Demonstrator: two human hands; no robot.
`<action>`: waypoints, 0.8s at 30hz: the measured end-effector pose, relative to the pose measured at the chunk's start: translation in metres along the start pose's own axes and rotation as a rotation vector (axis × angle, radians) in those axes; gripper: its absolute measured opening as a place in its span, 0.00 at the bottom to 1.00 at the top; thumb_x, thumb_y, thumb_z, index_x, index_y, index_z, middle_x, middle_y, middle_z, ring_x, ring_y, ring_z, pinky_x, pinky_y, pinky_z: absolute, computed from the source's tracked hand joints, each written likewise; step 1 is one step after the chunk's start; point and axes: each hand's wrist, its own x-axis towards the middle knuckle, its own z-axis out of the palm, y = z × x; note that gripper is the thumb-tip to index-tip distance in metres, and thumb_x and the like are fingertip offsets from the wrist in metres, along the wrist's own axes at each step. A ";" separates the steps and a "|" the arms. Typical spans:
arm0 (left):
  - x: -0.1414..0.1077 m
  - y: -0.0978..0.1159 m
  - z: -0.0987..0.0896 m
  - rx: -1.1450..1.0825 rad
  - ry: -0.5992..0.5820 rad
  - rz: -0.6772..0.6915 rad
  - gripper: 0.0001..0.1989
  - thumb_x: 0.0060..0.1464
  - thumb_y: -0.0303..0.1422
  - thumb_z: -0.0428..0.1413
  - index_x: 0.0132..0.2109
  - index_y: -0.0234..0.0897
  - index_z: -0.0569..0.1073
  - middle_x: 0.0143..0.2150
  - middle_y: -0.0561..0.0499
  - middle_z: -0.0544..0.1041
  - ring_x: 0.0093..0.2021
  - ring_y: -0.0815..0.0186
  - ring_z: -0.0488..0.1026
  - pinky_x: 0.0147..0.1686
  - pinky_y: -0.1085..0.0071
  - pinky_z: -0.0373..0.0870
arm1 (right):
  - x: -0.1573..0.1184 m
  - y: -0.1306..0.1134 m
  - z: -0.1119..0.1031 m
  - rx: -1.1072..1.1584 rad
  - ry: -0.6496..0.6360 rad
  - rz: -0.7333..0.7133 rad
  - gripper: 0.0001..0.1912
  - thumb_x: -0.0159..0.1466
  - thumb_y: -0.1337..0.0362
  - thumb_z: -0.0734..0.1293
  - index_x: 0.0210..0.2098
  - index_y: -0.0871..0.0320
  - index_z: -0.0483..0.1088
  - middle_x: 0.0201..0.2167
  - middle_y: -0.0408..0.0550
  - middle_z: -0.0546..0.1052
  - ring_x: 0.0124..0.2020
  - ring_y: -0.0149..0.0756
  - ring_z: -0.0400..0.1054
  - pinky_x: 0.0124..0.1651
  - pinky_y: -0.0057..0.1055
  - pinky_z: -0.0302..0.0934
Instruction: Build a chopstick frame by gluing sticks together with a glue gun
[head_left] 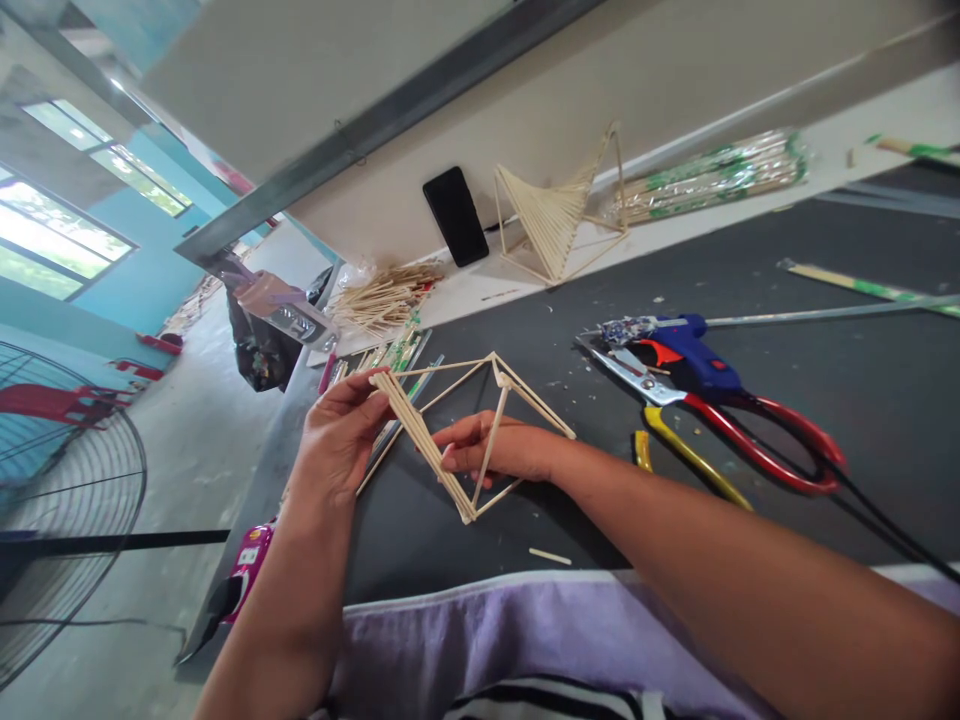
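Observation:
A frame of thin wooden sticks (491,440) is held up over the dark tabletop, with several sticks side by side along its left edge. My left hand (341,430) pinches the upper left corner of that row between thumb and fingers. Reaching through the frame, my right hand (499,447) has its fingers closed on the lower part of the same row. Behind stands another stick model (551,220) with a twisted surface of many sticks. A loose short stick (550,555) lies near the table's front edge.
Red-handled scissors (750,440), yellow-handled pliers (694,455) and a blue glue gun (697,355) lie at the right. Behind are a black phone (455,216), a stick pile (386,297) and packaged sticks (712,178). A bottle (285,308) stands at the left.

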 end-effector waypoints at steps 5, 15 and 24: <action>0.000 -0.009 0.002 -0.077 0.046 0.049 0.13 0.40 0.24 0.66 0.37 0.33 0.78 0.34 0.51 0.78 0.31 0.70 0.75 0.33 0.75 0.76 | -0.001 -0.001 0.000 -0.021 -0.015 -0.006 0.20 0.57 0.64 0.68 0.49 0.58 0.73 0.27 0.42 0.75 0.16 0.20 0.58 0.18 0.19 0.55; -0.002 -0.016 0.002 -0.106 0.107 0.096 0.11 0.38 0.24 0.67 0.29 0.34 0.72 0.31 0.52 0.79 0.30 0.70 0.76 0.33 0.75 0.76 | 0.000 -0.001 -0.001 0.028 -0.051 -0.043 0.20 0.57 0.65 0.68 0.50 0.60 0.72 0.29 0.44 0.77 0.15 0.20 0.57 0.18 0.20 0.55; 0.003 -0.018 -0.006 0.220 0.266 0.154 0.07 0.44 0.31 0.64 0.29 0.34 0.73 0.23 0.55 0.76 0.22 0.70 0.74 0.27 0.73 0.75 | -0.001 -0.001 0.000 0.036 -0.001 -0.001 0.22 0.57 0.68 0.68 0.51 0.61 0.72 0.26 0.42 0.76 0.15 0.20 0.57 0.17 0.19 0.53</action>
